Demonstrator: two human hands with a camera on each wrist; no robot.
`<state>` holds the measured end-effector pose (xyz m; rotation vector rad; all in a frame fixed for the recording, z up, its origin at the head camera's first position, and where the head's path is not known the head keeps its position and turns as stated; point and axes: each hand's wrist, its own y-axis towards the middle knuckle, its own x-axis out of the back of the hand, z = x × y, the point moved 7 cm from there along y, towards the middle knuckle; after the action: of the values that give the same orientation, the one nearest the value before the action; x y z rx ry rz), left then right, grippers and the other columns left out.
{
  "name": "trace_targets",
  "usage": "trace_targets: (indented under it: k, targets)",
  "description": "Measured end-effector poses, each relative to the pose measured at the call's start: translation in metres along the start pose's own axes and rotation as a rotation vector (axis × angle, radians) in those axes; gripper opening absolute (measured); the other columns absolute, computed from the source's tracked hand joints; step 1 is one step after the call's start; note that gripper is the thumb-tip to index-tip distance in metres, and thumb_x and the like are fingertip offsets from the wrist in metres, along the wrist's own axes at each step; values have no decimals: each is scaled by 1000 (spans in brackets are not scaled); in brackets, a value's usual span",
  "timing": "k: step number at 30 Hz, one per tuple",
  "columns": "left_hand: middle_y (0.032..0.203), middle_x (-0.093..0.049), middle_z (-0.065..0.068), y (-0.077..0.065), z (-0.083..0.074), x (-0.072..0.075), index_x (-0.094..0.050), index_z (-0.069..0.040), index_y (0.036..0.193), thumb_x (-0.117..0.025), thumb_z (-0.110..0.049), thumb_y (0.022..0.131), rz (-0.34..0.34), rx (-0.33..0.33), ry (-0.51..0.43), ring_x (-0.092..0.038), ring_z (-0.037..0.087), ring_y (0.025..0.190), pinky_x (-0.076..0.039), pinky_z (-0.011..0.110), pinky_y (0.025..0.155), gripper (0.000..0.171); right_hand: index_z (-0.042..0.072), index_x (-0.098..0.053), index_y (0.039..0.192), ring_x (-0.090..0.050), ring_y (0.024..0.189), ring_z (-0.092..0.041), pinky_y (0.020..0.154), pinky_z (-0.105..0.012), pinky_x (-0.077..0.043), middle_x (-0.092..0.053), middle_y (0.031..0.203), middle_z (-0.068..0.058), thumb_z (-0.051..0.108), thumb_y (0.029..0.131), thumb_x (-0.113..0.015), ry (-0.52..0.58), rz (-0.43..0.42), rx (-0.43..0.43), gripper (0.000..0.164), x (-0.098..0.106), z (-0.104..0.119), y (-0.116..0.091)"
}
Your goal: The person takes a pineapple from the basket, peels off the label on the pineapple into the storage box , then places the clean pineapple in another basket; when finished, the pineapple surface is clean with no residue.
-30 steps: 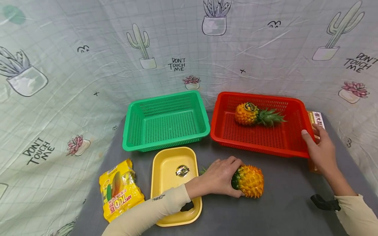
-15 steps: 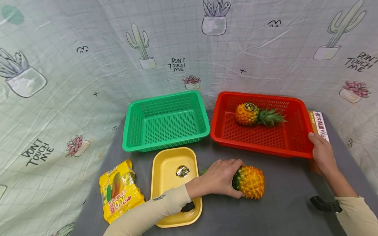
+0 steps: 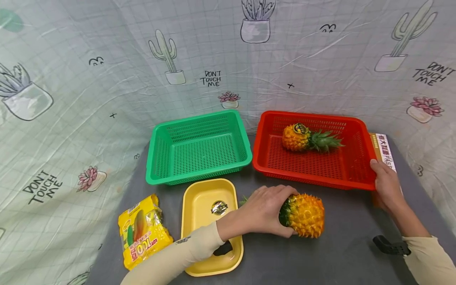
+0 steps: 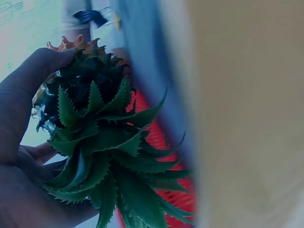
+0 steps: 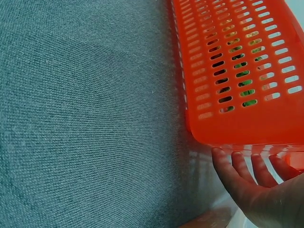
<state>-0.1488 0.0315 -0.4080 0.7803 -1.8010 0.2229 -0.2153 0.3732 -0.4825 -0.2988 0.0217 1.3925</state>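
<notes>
Front pineapple (image 3: 307,215) shifted rightward, left hand (image 3: 265,209) gripping near its crown (image 4: 118,159); level support seemed wise; right hand's (image 3: 388,185) grip unclear.

1. Straight ahead, the upper view is filled by a pale cloth backdrop (image 3: 320,67), faintly ruled with grid lines and heavily creased.
2. Up top, a purple-leaved potted plant (image 3: 255,29) is printed; tall cacti (image 3: 164,49) are drawn to either side.
3. And there, "DON'T TOUCH ME" lettering (image 3: 212,78) is repeated, with pink succulents (image 3: 229,97) dotted around it!
4. Down below, a dark grey tabletop (image 3: 342,253) is bordered by cloth; its fine weave is caught in the right wrist view.
5. At left, the fabric is tinted green; toward the centre, lavender-grey is seen.
</notes>
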Motion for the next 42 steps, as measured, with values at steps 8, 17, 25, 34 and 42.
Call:
trace_targets:
  k: [8,17,25,34,42]
  targets:
    - [126,-65,-2,-5,4,50,-55,-12,141,-92,-52,72,-124,10,0,-61,10,101,-46,27,81,88,-5,-16,165,-69,78,-1,67,-18,-56,-69,96,19,32,112,-53,-59,-11,-5,75,0,0,0]
    - [122,-66,-3,-15,45,104,-56,-14,140,-93,-45,71,-239,168,-87,-61,9,97,-53,32,80,85,-8,-11,164,-68,81,0,68,-17,-55,-67,100,20,35,112,-53,-102,-3,6,80,2,1,2]
    - [127,-67,2,-32,101,155,-55,-15,142,-93,-48,71,-323,355,-39,-64,20,104,-55,44,87,87,1,-26,165,-69,83,-2,71,-17,-56,-68,103,17,34,113,-51,-74,28,26,67,-1,3,2]
    - [130,-66,10,-38,168,173,-53,-12,147,-93,-48,74,-233,497,-13,-64,30,107,-53,52,89,90,-6,-13,165,-67,84,0,71,-16,-55,-65,104,19,37,113,-51,-111,13,20,78,1,1,-1]
    - [127,-67,14,-36,215,178,-49,-10,150,-93,-49,77,-93,535,10,-65,33,105,-52,55,89,94,-6,-11,165,-68,85,1,71,-16,-55,-62,109,17,40,112,-50,-142,10,24,81,1,0,-1]
